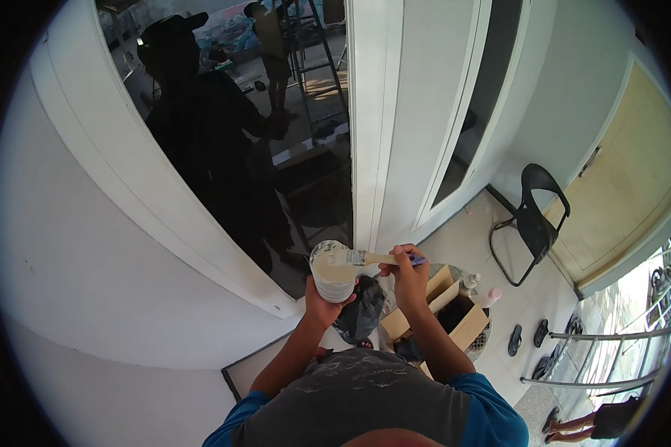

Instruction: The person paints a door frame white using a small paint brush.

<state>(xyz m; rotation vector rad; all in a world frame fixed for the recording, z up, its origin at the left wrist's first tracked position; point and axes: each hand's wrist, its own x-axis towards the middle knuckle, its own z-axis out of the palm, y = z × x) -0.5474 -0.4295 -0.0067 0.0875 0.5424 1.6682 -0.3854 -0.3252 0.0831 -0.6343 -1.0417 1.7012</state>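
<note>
Close in, a left hand [322, 302] wrapped around the bottom of a small paint cup [332, 270], held up in the air in front of the chest. Fingers closed on the cup from below — a full, snug grip. Cup white and messy with pale paint, likely wet and slippery on the sides, so best held low and kept upright. Probably light, yet easy to spill if tipped.

Just beside it, a right hand [408, 279] pinched shut on the handle of a paintbrush [361, 258]. Brush lying flat across the top of the cup, bristles over the rim on the left side. Handle stiff and thin, good to hold near the end; bristles soft and loaded with paint, likely to drip.

Below the hands, a black bag [361, 309] and an open cardboard box [455, 309] on the floor, with a couple of bottles [483, 290] next to the box.

Farther out, a black chair [537, 216] on the pale tiles, and sandals [525, 339] lying near a metal railing [611, 357].

Straight ahead, a white frame [369, 112] and dark window glass [231, 149] — a shadowy reflection of a person in a cap showing in it. Far right, a tan door [626, 186].
</note>
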